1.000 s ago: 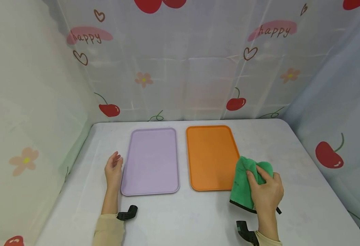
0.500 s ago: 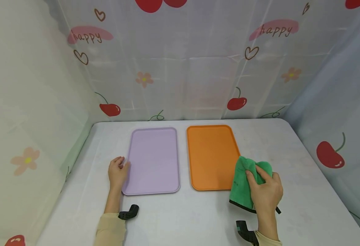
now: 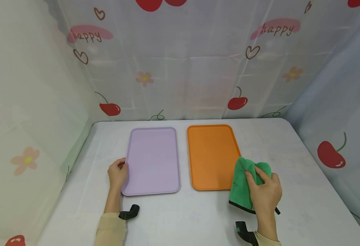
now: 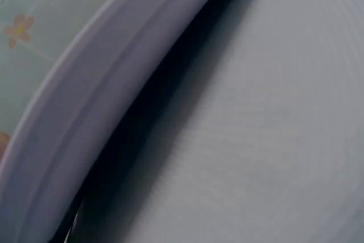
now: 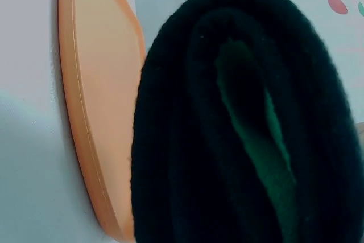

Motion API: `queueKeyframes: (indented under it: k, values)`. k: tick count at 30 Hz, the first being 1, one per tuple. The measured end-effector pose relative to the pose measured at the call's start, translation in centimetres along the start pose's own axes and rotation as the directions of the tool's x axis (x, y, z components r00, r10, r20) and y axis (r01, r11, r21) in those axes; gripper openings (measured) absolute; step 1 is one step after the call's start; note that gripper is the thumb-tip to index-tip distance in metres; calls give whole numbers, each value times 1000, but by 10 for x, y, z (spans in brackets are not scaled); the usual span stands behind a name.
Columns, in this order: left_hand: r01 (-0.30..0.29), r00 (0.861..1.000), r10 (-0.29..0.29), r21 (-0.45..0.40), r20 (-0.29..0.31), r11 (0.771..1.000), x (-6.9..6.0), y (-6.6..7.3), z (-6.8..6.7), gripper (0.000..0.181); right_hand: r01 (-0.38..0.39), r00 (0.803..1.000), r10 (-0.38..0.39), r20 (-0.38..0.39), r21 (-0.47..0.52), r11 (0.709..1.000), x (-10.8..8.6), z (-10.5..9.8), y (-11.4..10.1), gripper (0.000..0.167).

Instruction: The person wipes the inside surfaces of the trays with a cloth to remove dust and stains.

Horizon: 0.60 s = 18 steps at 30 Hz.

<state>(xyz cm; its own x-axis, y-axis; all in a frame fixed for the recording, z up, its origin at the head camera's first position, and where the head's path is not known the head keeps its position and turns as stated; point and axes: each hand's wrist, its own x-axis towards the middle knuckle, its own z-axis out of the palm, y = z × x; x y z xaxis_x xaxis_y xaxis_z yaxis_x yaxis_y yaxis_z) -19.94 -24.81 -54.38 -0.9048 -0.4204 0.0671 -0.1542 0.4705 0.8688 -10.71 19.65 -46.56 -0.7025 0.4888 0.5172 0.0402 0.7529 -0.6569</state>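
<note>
Cloth point(image 3: 240, 188), green with black edging, overlaps the near right corner of the orange tray point(image 3: 213, 153) in the head view; contact unconfirmed. Right hand point(image 3: 265, 192) pinches the cloth between thumb and bent fingers. Lilac tray point(image 3: 153, 160) lies just left of the orange tray, apart from it. Left hand point(image 3: 117, 175), farther left of the orange tray, pinches the lilac tray's outer rim, fingers curled, tips partly hidden.

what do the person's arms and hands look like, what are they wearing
Both the left hand and right hand are bare, with no gloves or rings visible. The left sleeve and right sleeve are plain beige. Each wrist has a black, angled device, one on the left and one on the right; no cables show.
</note>
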Motion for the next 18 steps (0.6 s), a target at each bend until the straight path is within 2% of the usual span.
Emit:
queueKeyframes:
  k: [3, 6, 8, 11, 15, 17, 18]
  values:
    - [75, 997, -72, -91, 37, 993, 1, 2, -2, 27, 8, 1000, -8, -5, 6, 1000, 0, 1, 1, 31]
    - [146, 987, -129, -198, 99, 969, 3, 3, -4, 33, 9, 1000, -9, -6, 8, 1000, -1, 2, 2, 31]
    - [197, 974, -159, -262, 159, 945, 4, 4, -4, 39, 3, 1000, -3, -4, 6, 1000, -1, 2, 2, 31]
    - [277, 948, -202, -324, 247, 905, 4, 6, -4, 47, -3, 1000, 3, 1, 3, 1000, -2, 1, 1, 31]
    - [368, 914, -244, -412, 324, 834, 4, 7, 0, 51, 4, 1000, -4, -2, 5, 1000, -2, 2, 2, 31]
    - [383, 910, -248, -442, 332, 812, 5, 7, 2, 50, 7, 1000, -7, -3, 5, 1000, -2, 2, 2, 31]
    - [383, 911, -248, -448, 330, 808, 5, 7, 3, 49, 8, 1000, -8, -2, 5, 1000, -3, 2, 3, 31]
